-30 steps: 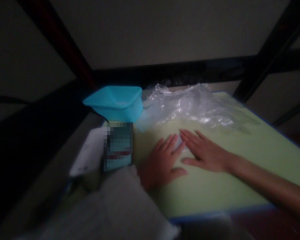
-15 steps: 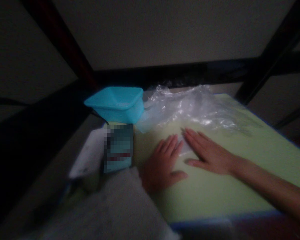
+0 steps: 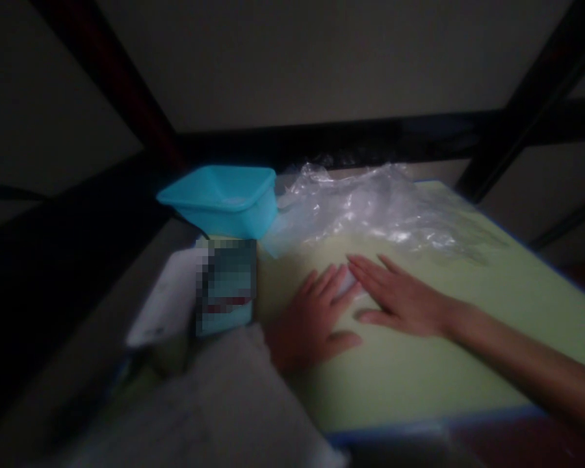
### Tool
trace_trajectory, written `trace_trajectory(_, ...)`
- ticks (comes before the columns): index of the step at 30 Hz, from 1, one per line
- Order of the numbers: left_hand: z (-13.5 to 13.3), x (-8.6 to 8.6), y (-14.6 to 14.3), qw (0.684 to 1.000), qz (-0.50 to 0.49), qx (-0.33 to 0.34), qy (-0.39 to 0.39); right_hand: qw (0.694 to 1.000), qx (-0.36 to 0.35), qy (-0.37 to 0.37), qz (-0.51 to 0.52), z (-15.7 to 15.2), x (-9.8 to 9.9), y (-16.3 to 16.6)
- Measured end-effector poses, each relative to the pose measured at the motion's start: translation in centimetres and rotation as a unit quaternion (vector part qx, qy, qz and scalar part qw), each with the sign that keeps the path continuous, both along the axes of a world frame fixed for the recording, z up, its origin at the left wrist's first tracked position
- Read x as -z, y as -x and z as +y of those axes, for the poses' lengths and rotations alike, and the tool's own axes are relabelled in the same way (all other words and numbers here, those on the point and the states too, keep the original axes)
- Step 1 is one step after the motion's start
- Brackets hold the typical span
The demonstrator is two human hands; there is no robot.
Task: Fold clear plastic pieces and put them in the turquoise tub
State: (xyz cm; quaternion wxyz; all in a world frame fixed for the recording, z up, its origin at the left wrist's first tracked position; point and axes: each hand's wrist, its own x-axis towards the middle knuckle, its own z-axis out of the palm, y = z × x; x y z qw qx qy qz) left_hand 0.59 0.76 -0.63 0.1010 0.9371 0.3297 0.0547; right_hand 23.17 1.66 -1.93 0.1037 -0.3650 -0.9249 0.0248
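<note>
A small pale flat piece [image 3: 347,283], whitish and too blurred to name, lies on the yellow-green tabletop [image 3: 419,370] and is partly covered by fingers. My left hand [image 3: 314,318] rests palm down over its left side with fingers spread. From the right, my right hand [image 3: 400,296] lies flat, its fingertips at the piece's right edge and its thumb held apart. The two hands' fingers nearly meet over the piece. Just beyond them spreads a crumpled clear plastic sheet or bag [image 3: 370,208].
A turquoise plastic basin [image 3: 253,218] stands at the back left. In front of it are a pixelated dark and teal item [image 3: 227,286] and a white object [image 3: 168,296]. Grey cloth [image 3: 214,403] covers the near left. A dark wall rail [image 3: 331,138] runs behind the table.
My right hand has slid slightly left, closer to my left hand. Less of the pale piece shows between them. The view has shifted a little.
</note>
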Motion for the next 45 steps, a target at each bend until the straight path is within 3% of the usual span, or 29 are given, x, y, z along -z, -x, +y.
trace_trajectory(19, -0.1, -0.1, 0.3, 1.000, -0.012, -0.006, -0.013, 0.999, 0.043, -0.005, -0.024, 1.1, -0.7, -2.0)
trace_trajectory(27, 0.0, -0.2, 0.0, 1.000, -0.003, 0.005, 0.002, 0.999, -0.042, 0.006, 0.011, 0.9, -0.5, -0.2)
trace_trajectory(38, 0.1, 0.1, 0.5, 1.000, -0.016, 0.014, -0.002, 1.000, -0.012, 0.024, -0.007, 0.6, -0.2, -0.8)
trace_trajectory(45, 0.2, 0.2, 0.7, 0.996, -0.082, -0.031, -0.001, 0.993, -0.097, 0.036, 0.064, 1.8, -2.4, -2.6)
